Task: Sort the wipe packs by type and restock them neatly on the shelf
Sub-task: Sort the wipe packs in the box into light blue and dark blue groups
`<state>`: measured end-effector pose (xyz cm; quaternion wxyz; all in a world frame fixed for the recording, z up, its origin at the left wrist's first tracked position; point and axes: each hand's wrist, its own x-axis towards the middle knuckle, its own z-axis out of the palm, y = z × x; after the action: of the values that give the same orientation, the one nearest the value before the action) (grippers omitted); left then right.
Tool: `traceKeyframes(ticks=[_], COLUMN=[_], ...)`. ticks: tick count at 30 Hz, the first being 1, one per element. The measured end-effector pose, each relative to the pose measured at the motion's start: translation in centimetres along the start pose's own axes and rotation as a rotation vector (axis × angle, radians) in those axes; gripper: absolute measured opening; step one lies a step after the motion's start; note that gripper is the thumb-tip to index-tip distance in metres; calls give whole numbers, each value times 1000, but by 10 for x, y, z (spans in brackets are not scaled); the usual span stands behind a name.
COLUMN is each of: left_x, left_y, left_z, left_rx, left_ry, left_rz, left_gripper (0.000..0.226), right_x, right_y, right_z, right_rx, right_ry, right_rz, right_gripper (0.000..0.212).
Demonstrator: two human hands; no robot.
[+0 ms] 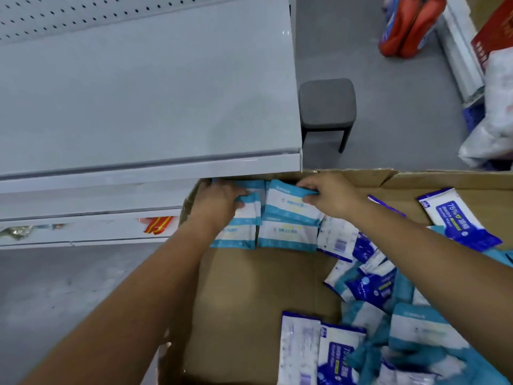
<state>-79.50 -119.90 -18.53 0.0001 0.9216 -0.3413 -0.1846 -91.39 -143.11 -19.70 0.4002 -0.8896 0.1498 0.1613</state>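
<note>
A cardboard box below me holds wipe packs. Several light-blue-and-white packs stand in a row at its far left corner. My left hand grips the left packs of that row. My right hand pinches the top edge of a light-blue pack beside them. Dark-blue-and-white packs lie loose along the right side, mixed with more light-blue ones. The white shelf above the box is bare.
A grey stool stands on the floor to the right of the shelf's end. Red bottles and white bags lie at the far right. A lower shelf shows a red-and-yellow package.
</note>
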Motion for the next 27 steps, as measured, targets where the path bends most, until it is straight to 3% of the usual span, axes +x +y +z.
traceKeyframes(ticks=[3, 7, 10, 13, 16, 18, 21, 27], left_x=[24, 23, 25, 27, 19, 13, -3, -36], left_y=[-7, -9, -12, -12, -10, -2, 31, 139], left_z=[3, 21, 29, 34, 42, 45, 54, 75], left_rx=[131, 180, 177, 179, 243, 206, 40, -284], left_ry=[46, 234, 283, 306, 376, 438, 494, 299], left_rz=[-18, 121, 185, 193, 166, 169, 221, 479], left_gripper=[34, 35, 40, 43, 48, 44, 31, 31], right_x=[19, 26, 26, 21, 16, 16, 7, -88], right_y=[-16, -26, -16, -6, -10, -11, -9, 53], right_z=[20, 41, 58, 65, 67, 68, 61, 3], right_rx=[-258, -587, -623, -654, -730, -669, -523, -177], right_ry=[132, 320, 438, 406, 430, 345, 224, 395], right_rz=[-23, -93, -107, -89, -137, -213, -202, -3], right_gripper=[33, 36, 53, 62, 45, 35, 44, 29])
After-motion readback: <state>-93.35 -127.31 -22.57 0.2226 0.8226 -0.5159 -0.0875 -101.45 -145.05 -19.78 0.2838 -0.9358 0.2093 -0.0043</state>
